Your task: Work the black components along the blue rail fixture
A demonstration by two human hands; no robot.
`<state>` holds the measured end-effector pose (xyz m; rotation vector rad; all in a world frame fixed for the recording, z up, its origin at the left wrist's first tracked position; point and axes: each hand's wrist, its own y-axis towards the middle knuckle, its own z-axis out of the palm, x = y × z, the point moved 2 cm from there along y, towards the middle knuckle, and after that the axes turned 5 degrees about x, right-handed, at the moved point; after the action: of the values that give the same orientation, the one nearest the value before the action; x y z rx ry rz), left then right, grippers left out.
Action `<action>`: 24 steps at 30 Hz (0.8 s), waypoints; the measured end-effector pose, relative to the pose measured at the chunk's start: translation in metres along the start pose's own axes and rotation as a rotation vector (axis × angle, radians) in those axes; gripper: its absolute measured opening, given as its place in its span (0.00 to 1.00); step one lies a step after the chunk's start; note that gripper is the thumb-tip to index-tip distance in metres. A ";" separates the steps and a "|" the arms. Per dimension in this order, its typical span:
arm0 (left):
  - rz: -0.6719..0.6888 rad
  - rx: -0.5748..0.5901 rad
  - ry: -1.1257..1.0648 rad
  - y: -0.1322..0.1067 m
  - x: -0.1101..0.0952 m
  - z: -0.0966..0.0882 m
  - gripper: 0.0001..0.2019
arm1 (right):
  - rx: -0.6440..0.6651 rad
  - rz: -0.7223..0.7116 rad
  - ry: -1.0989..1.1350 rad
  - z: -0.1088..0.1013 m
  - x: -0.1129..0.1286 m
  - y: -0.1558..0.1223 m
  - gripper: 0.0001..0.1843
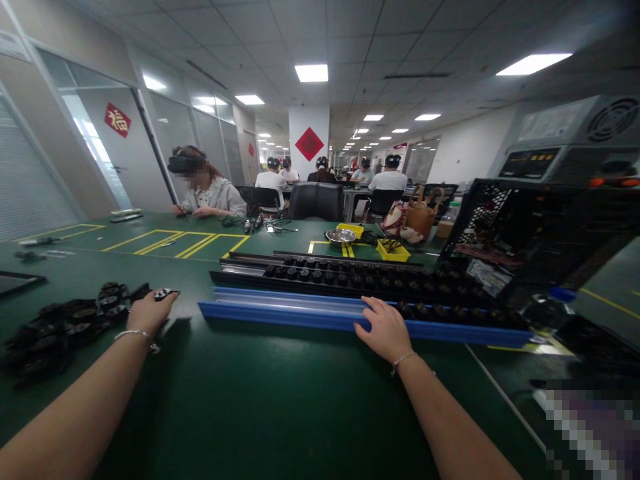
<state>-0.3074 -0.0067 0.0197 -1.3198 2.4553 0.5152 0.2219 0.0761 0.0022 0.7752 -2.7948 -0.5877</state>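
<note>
My left hand (149, 312) is closed on a small black part (167, 294) with a silver, white-looking face. It is held just above the table, beside a heap of similar black parts (75, 323) at the left. A long blue rail (285, 308) lies across the table, its left stretch bare inside. Its right stretch carries a row of black parts (450, 312). Over the rail's front wall lies my right hand (387, 327), thumb outside and fingers inside, gripping it left of that row. Behind it, black rails (240, 280) hold more such parts.
An opened computer case (540, 233) stands at the right, near a blue-capped bottle (555, 310). Farther back are a metal bowl (341, 237) and a yellow tray (393, 251). Across the green table (260, 400) a person (213, 190) sits working; several others sit beyond.
</note>
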 end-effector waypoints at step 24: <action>-0.077 -0.025 0.225 0.012 0.060 -0.008 0.39 | -0.028 -0.010 0.033 0.001 -0.001 -0.003 0.12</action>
<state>-0.3496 -0.0480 0.0028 -1.5521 2.5692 0.3986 0.2241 0.0747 0.0002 0.7869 -2.7480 -0.6089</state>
